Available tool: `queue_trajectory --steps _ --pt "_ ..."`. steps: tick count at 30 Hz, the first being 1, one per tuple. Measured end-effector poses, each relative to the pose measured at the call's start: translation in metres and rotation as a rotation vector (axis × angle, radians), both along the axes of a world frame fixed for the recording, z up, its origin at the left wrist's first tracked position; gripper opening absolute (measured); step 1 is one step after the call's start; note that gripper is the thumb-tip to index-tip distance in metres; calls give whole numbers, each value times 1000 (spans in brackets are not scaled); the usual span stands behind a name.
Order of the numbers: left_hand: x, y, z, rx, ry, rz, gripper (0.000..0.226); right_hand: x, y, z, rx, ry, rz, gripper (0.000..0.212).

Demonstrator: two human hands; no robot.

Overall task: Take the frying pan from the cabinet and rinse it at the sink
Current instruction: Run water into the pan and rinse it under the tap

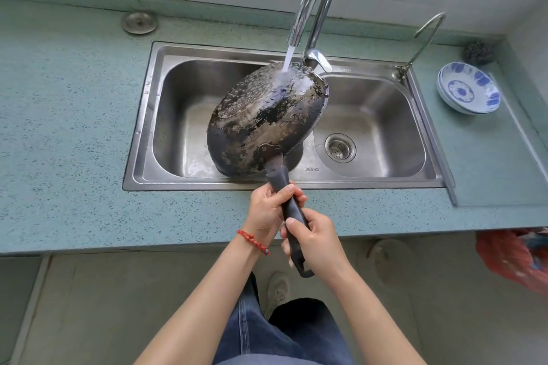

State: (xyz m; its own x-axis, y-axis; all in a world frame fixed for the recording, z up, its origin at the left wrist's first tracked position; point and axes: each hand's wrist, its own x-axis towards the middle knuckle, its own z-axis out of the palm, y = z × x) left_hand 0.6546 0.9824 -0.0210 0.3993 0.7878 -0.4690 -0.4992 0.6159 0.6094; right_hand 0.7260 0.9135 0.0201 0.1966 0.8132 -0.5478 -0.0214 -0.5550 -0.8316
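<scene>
Fingers [292,189] round pan [267,118] (handle nearward)

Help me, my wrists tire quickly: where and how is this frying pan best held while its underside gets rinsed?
Probably by the long black handle, from the counter side, as now: left hand nearer the frying pan, right hand nearer the end. The handle reaches back over the sink's front rim.

Around the sink [427,127], I'm counting two basins, two taps, one pan [264,118], two hands on its handle, and one stack of bowls [468,89] at its right.
</scene>
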Motion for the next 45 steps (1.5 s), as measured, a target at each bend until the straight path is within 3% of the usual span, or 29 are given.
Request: queue_trajectory --steps 11,15,20,28,33,37,41,45 --pt "-15 3 10 248 301 -9 13 -4 1 0 100 434 -37 7" --pt "-17 6 7 185 228 -19 11 -2 1 -2 103 566 -43 24" --pt "-18 12 6 143 133 -90 13 2 2 -2 95 603 -33 28" --pt "-14 8 13 293 220 -117 16 19 9 14 29 368 129 6" --pt "-8 5 16 399 362 -93 20 17 18 25 -140 40 114 2" --pt "-12 13 18 419 396 -68 5 -4 21 20 -7 -214 38 20" --pt "-17 16 19 433 374 -101 5 -8 20 20 21 -232 -27 37" --pt "-14 18 20 331 202 -113 13 2 18 24 26 -155 -15 37"
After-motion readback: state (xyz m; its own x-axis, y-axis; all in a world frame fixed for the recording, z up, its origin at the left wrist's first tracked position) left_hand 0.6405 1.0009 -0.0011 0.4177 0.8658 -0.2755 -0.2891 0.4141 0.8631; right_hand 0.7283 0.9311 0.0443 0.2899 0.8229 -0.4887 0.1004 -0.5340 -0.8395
